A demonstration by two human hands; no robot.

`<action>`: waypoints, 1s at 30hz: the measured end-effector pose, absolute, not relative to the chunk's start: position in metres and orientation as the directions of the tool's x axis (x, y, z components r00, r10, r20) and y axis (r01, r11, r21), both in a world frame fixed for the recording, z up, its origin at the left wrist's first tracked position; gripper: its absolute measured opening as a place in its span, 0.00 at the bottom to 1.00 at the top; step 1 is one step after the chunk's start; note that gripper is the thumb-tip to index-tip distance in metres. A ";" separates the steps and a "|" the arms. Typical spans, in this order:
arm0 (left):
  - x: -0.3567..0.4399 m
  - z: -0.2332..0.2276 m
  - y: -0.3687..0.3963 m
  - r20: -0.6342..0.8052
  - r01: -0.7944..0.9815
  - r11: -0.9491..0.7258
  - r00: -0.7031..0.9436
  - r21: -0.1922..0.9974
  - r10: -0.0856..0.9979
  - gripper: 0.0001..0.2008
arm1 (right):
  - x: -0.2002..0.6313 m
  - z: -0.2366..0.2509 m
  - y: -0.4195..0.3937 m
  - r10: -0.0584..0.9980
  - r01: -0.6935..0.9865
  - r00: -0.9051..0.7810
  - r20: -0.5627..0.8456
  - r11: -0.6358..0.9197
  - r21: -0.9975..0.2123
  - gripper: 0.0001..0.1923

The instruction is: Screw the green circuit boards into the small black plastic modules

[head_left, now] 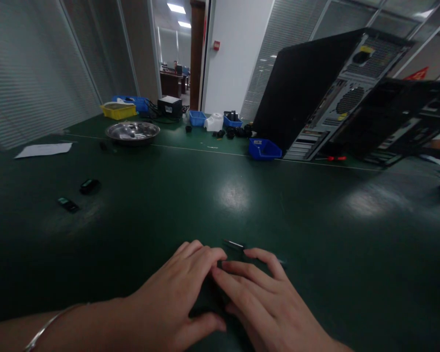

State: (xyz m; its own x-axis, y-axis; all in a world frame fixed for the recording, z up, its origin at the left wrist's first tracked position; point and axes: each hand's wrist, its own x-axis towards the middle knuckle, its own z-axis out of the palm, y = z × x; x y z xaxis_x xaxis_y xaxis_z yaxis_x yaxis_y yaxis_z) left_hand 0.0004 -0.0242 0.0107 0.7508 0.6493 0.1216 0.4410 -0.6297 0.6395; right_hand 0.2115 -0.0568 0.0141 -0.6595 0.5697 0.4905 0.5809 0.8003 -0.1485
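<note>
My left hand (185, 283) and my right hand (262, 293) meet low in the middle of the view, over the green table. The left fingers bend downward, with the thumb held below them. My right index and middle fingertips come against the left fingertips. A dark shape (210, 296) shows between the palms, too dim and covered to name. Just beyond the right hand lies a thin screwdriver (234, 244), its metal shaft pointing left. The right little finger is at its handle, which is partly hidden.
Left on the green table (161, 195) lie two small black devices (90, 185) and a paper sheet (44, 150). Behind are a metal bowl (132, 133), a yellow bin (118, 111) and a blue bin (264, 149). Black computer towers (308, 83) stand at right.
</note>
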 end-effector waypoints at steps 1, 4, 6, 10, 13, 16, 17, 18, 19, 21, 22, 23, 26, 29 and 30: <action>0.000 0.010 -0.024 0.114 0.442 -0.626 0.753 0.643 0.649 0.25 | 0.212 0.015 -0.057 0.570 0.580 -0.661 0.487 0.801 -0.151 0.17; 0.001 0.009 -0.023 0.097 0.448 -0.617 0.755 0.647 0.649 0.25 | 0.213 0.015 -0.057 0.576 0.577 -0.676 0.460 0.802 -0.156 0.17; 0.001 0.008 -0.022 0.102 0.444 -0.621 0.756 0.646 0.647 0.25 | 0.214 0.015 -0.058 0.585 0.578 -0.684 0.437 0.799 -0.164 0.17; 0.000 0.008 -0.024 0.179 0.426 -0.666 0.746 0.613 0.642 0.26 | 0.215 0.015 -0.060 0.622 0.578 -0.688 0.373 0.781 -0.235 0.18; -0.001 0.009 -0.026 0.301 0.412 -0.728 0.715 0.547 0.631 0.23 | 0.214 0.016 -0.060 0.658 0.568 -0.671 0.341 0.753 -0.333 0.17; -0.002 0.011 -0.027 0.484 0.364 -0.813 0.666 0.454 0.568 0.14 | 0.213 0.016 -0.060 0.653 0.527 -0.667 0.360 0.754 -0.392 0.16; -0.003 0.011 -0.027 0.540 0.344 -0.837 0.646 0.425 0.539 0.12 | 0.212 0.015 -0.060 0.646 0.511 -0.669 0.367 0.759 -0.404 0.16; -0.003 0.011 -0.028 0.582 0.328 -0.855 0.629 0.401 0.515 0.11 | 0.212 0.015 -0.060 0.647 0.504 -0.669 0.365 0.756 -0.418 0.16; -0.003 0.011 -0.028 0.609 0.318 -0.866 0.618 0.385 0.497 0.11 | 0.212 0.014 -0.061 0.652 0.501 -0.667 0.362 0.751 -0.430 0.15; -0.005 0.010 -0.028 0.628 0.323 -0.869 0.601 0.375 0.494 0.13 | 0.213 0.012 -0.062 0.670 0.507 -0.649 0.361 0.734 -0.452 0.17; -0.005 0.010 -0.028 0.627 0.333 -0.864 0.594 0.378 0.503 0.14 | 0.214 0.011 -0.062 0.674 0.505 -0.640 0.369 0.731 -0.460 0.18; -0.006 0.010 -0.028 0.625 0.342 -0.859 0.589 0.382 0.512 0.14 | 0.214 0.011 -0.063 0.676 0.499 -0.632 0.378 0.729 -0.468 0.20; -0.008 0.014 -0.028 0.643 0.310 -0.888 0.613 0.339 0.459 0.07 | 0.216 0.011 -0.063 0.700 0.488 -0.605 0.379 0.702 -0.519 0.24; -0.008 0.019 -0.028 0.607 0.261 -0.938 0.715 0.227 0.346 0.07 | 0.216 0.012 -0.063 0.743 0.485 -0.575 0.343 0.647 -0.589 0.29; -0.008 0.020 -0.028 0.574 0.263 -0.943 0.748 0.203 0.333 0.09 | 0.216 0.012 -0.064 0.749 0.480 -0.576 0.326 0.633 -0.607 0.30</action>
State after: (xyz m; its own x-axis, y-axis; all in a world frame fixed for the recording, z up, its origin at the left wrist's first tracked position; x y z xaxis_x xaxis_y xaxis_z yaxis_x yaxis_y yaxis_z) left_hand -0.0076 -0.0281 0.0202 0.7484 0.3326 0.5739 0.2635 -0.9431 0.2029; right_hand 0.2165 -0.0637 0.0122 -0.5764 0.7494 0.3259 0.4803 0.6333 -0.6068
